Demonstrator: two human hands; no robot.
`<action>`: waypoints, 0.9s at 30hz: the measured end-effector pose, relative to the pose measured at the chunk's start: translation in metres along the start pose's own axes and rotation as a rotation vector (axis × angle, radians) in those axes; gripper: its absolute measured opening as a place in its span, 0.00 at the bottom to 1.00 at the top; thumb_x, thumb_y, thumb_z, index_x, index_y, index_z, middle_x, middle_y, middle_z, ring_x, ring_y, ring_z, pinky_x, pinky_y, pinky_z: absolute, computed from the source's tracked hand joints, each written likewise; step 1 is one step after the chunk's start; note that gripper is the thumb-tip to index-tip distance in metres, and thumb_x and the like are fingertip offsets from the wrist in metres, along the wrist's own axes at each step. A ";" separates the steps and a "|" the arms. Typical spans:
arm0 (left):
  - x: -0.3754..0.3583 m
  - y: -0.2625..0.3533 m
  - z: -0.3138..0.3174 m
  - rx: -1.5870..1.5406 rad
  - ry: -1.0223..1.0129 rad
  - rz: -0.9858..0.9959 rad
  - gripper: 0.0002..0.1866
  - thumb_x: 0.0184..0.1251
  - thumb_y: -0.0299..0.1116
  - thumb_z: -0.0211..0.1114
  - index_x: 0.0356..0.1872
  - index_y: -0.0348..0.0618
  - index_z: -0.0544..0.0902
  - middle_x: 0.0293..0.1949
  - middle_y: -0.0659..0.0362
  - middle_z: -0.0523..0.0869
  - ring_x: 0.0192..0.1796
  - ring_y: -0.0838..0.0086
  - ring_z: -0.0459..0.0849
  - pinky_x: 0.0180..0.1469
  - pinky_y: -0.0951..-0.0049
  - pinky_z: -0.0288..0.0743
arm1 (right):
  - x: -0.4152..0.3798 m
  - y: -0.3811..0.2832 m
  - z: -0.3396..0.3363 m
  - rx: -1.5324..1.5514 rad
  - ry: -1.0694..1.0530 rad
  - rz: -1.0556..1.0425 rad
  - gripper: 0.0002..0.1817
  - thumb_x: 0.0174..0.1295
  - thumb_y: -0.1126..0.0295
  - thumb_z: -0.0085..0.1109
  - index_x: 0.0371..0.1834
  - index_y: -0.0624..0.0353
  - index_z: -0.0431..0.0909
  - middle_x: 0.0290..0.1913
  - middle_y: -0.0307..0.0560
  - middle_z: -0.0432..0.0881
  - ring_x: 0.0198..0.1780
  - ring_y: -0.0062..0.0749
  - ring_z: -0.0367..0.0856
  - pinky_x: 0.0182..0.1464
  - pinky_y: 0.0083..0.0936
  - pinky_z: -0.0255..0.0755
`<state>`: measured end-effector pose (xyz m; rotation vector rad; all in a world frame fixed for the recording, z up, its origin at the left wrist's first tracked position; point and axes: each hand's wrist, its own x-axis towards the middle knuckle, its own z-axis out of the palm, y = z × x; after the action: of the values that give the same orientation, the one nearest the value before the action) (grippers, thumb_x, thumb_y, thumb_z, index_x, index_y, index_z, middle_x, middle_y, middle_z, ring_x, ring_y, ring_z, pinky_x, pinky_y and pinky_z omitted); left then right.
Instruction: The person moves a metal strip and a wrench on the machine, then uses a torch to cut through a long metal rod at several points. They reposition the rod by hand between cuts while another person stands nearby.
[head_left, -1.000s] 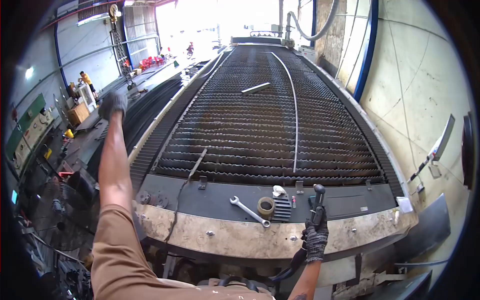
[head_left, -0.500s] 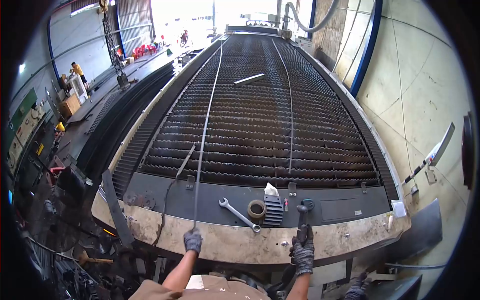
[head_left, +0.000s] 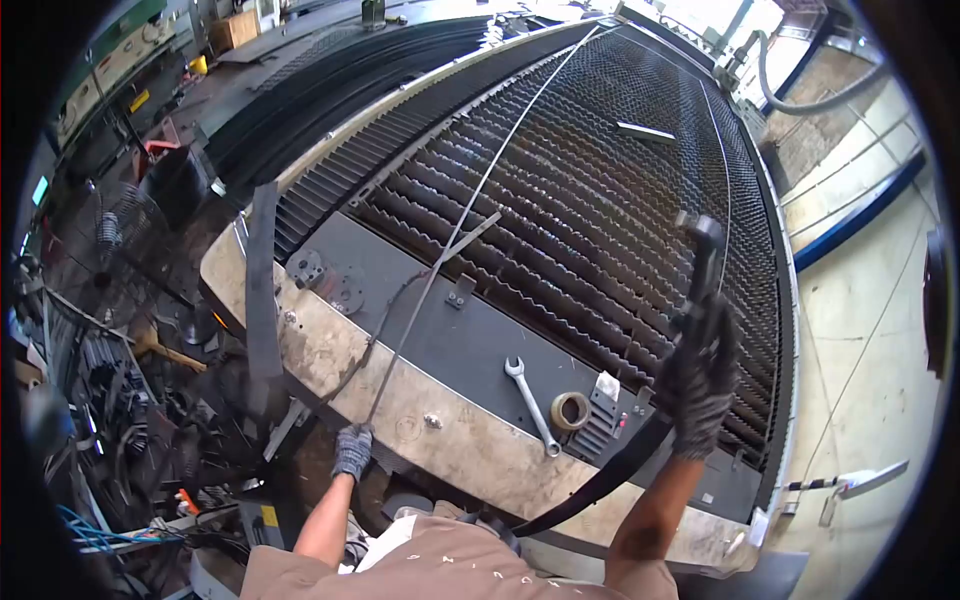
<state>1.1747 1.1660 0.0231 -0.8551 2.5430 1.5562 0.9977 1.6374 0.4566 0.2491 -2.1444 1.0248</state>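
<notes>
My left hand, in a grey knit glove, is closed around the near end of a long thin metal rod at the front edge of the machine bed. From there the rod runs far across the slats. My gloved right hand is raised over the bed's right part, gripping a dark handheld tool with a metal head; motion blur hides its exact kind. A thick black hose-like band curves from beneath this hand toward my waist. Below lie a combination wrench, a ring-shaped roll and a ribbed dark block.
Sawtooth slats fill the bed, carrying a short metal bar. A flat strip crosses the left corner, near round discs. A narrow flat bar overlaps the rod. Scrap metal clutters the floor at left.
My right hand has lifted the tool from the front edge up over the slats. The view has turned, tilting the bed rightward. My left hand still holds the rod's end.
</notes>
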 end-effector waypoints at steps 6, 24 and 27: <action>-0.014 -0.025 0.019 -0.135 -0.096 -0.207 0.16 0.78 0.36 0.61 0.45 0.31 0.87 0.34 0.53 0.90 0.36 0.70 0.84 0.44 0.67 0.79 | 0.146 -0.047 0.118 0.343 -0.132 0.366 0.34 0.75 0.63 0.64 0.83 0.43 0.63 0.39 0.42 0.86 0.28 0.19 0.83 0.24 0.22 0.75; -0.022 -0.007 0.014 -0.421 -0.118 -0.519 0.12 0.76 0.24 0.56 0.33 0.35 0.86 0.27 0.59 0.87 0.30 0.75 0.82 0.37 0.71 0.77 | -0.005 0.282 0.520 0.121 -0.662 0.490 0.31 0.74 0.72 0.62 0.80 0.44 0.70 0.67 0.49 0.85 0.66 0.30 0.83 0.68 0.29 0.73; -0.018 0.004 0.009 -0.383 -0.130 -0.498 0.12 0.76 0.25 0.56 0.33 0.35 0.85 0.27 0.60 0.86 0.30 0.76 0.81 0.38 0.72 0.77 | -0.001 0.257 0.513 0.045 -0.677 0.496 0.32 0.72 0.74 0.63 0.79 0.45 0.71 0.67 0.50 0.84 0.65 0.31 0.83 0.68 0.28 0.73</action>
<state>1.1859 1.1822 0.0271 -1.2523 1.7737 1.8559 0.6069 1.4290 0.0915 0.0864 -2.8878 1.4130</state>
